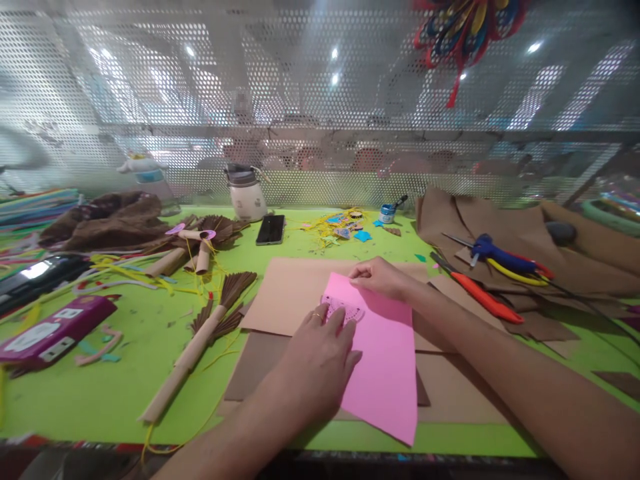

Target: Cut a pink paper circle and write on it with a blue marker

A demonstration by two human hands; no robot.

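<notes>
A sheet of pink paper [383, 373] lies over stacked brown paper sheets [285, 280] in front of me. Near its upper left edge is a half-round, pinkish protractor [356, 313] with small cutouts, partly hidden under my fingers. My left hand [320, 357], a ring on one finger, rests with fingers apart on the protractor and the pink sheet. At the sheet's top edge, my right hand [377, 277] is closed, its thumb and fingertips pinching the paper there. Its inner fingers are hidden.
Rolled-paper figures [200, 347] with pleated brown paper lie left, near a purple box [57, 330]. An orange-handled knife [483, 293] and a blue glue gun [505, 257] lie right. A phone [271, 229], jar [247, 193] and small blue pot [387, 213] stand or lie behind.
</notes>
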